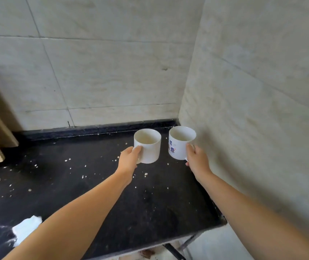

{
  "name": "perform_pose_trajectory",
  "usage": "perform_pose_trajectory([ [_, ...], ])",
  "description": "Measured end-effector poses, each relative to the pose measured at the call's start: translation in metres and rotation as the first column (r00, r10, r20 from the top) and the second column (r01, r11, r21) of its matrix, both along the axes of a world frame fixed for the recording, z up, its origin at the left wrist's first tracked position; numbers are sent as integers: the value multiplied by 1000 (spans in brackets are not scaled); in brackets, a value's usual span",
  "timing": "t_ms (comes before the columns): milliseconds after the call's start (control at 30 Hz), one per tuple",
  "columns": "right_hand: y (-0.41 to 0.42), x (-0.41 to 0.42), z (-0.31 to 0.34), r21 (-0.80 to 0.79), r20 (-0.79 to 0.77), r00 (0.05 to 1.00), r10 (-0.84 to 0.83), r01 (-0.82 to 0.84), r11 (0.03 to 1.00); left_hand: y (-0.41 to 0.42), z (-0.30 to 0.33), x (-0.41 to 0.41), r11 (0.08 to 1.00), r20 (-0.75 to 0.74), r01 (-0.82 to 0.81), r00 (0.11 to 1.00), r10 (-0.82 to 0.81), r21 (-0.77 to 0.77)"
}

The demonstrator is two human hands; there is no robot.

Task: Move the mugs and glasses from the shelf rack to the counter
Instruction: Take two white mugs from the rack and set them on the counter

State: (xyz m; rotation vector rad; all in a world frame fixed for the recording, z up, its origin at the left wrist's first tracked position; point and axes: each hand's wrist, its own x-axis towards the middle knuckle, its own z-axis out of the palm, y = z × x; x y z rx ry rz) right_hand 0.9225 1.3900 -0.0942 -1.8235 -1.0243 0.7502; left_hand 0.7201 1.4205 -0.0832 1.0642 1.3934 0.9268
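Two mugs at a black counter [97, 194] in a tiled corner.
Left hand [129, 159] grips the plain mug [149, 147] – right hand [197, 158] grips the printed mug [178, 145].

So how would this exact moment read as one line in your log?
left hand: grips plain white mug | right hand: grips printed white mug | both upright, apart, over black counter corner

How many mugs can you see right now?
2. The plain mug is in the left hand; the printed mug is in the right hand, near the wall. No others show.
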Motion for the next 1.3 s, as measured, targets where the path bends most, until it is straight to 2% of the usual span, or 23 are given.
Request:
perform_pose_trajectory([
  [200, 92, 3, -39, -55, -69, 994, -88, 84, 995, 103, -34, 21, 997, 12, 34, 999, -33, -75],
  [500, 198, 27, -110, -101, -91, 984, -155, 145, 984, 191, -99, 60, 991, 1, -8, 1000, 8, -134],
  [667, 227, 40, -134, -75, -40, 987, -158, 155, 985, 211, -124, 78, 986, 38, -36, 998, 43, -165],
  [900, 247, 48, -155, -56, 12, 989, -149, 149, 987, 231, -138, 93, 989, 37, -54, 998, 59, -135],
  [1300, 259, 50, -173, -79, -78, 990, -119, 113, 990, 246, -161, 100, 995, 12, -37, 999, 38, -92],
])
